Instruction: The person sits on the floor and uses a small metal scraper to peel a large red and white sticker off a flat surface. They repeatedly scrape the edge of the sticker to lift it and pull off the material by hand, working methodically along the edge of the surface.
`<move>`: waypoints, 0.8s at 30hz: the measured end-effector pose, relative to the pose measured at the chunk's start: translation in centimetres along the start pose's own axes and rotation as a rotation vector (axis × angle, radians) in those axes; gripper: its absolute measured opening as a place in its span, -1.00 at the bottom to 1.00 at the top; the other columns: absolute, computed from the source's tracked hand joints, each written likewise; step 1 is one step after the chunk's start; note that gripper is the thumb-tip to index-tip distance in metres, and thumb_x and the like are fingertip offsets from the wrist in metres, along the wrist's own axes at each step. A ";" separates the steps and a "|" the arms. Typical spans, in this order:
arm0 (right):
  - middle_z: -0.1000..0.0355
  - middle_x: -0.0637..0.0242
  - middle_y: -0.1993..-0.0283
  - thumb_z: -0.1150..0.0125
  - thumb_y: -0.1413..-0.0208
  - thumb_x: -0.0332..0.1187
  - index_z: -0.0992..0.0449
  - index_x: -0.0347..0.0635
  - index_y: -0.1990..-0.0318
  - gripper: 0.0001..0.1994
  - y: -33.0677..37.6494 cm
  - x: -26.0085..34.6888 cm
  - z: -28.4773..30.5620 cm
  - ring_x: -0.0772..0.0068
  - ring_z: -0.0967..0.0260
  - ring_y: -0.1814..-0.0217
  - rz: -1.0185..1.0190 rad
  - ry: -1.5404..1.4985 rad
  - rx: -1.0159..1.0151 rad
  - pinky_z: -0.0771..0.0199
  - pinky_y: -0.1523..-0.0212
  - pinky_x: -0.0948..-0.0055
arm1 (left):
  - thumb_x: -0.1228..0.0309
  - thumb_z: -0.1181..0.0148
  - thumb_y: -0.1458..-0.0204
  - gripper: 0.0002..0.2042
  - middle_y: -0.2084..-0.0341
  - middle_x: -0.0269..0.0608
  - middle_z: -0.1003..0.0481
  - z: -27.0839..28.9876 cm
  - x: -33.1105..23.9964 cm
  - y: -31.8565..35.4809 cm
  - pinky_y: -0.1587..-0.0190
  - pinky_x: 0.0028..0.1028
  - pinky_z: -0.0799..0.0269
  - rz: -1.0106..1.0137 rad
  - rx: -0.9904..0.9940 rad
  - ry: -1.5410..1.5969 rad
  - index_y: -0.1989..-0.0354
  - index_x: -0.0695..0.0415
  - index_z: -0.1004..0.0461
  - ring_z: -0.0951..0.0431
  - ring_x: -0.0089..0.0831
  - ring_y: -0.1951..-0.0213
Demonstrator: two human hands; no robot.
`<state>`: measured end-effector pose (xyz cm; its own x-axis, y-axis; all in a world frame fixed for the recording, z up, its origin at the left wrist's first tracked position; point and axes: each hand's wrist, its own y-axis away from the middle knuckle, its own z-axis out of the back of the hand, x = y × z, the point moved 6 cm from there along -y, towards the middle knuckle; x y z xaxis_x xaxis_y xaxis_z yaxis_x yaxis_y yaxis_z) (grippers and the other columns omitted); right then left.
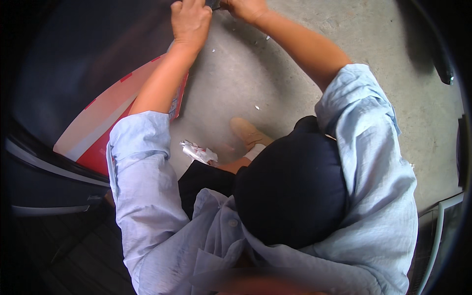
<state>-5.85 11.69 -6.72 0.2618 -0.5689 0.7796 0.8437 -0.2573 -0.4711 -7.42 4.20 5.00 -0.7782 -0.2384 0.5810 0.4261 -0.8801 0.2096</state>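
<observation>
Both arms reach forward to the upper edge of the head view. My left hand is closed, its fingers curled, beside a large dark surface on the left. Just to its right, my right hand has its fingers bent together. Between the two hands shows a small dark piece, cut off by the picture's edge. It appears to be in the fingers of both hands, but its kind cannot be made out. The fingertips are partly out of the picture.
A large dark glossy panel fills the left side. Against it leans a red and pale sheet, partly behind my left forearm. Crumpled white wrapping and small white scraps lie on the grey concrete floor, near my brown shoe.
</observation>
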 end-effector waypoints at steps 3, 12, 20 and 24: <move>-0.48 0.33 0.46 -0.30 0.08 -0.26 -0.58 -0.01 0.48 -0.91 0.6 0.5 0.0 0.22 -0.46 0.29 0.040 0.014 0.001 -0.39 0.23 0.23 | 0.29 -0.35 0.16 -0.91 0.45 -0.44 -0.39 0.7 -0.4 0.9 0.20 -0.30 -0.21 -0.056 -0.053 -0.016 0.56 -0.03 -0.58 -0.41 -0.39 0.26; -0.50 0.22 0.35 -0.36 -0.03 -0.31 -0.63 -0.12 0.30 -0.87 6.9 1.4 6.1 0.12 -0.47 0.30 -0.245 -0.084 0.196 -0.43 0.29 0.21 | 0.19 -0.40 -0.05 -0.68 0.32 -0.40 -0.48 -2.6 -3.6 10.9 0.21 -0.43 -0.33 1.195 0.190 1.438 0.08 0.06 -0.63 -0.47 -0.47 0.25; -0.51 0.23 0.36 -0.41 -0.02 -0.21 -0.65 -0.11 0.33 -0.81 9.3 2.9 9.2 0.20 -0.44 0.40 -0.497 -0.158 0.279 -0.42 0.30 0.25 | 0.26 -0.31 -0.15 -0.82 0.27 -0.50 -0.49 -7.7 -6.3 9.4 0.15 -0.46 -0.35 1.774 -0.185 2.899 0.11 -0.03 -0.57 -0.46 -0.59 0.24; -0.51 0.24 0.35 -0.41 -0.03 -0.21 -0.65 -0.10 0.32 -0.81 9.3 3.4 9.5 0.24 -0.41 0.43 -0.512 -0.173 0.284 -0.41 0.32 0.28 | 0.27 -0.33 -0.13 -0.83 0.38 -0.51 -0.46 -7.5 -5.3 9.7 0.19 -0.45 -0.29 2.083 -0.190 2.657 0.13 -0.07 -0.60 -0.39 -0.59 0.34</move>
<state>7.36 14.79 -4.60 -0.1580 -0.2869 0.9448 0.9682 -0.2331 0.0911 -2.64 -6.11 -1.90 0.7064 0.4844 -0.5161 0.5047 0.1666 0.8471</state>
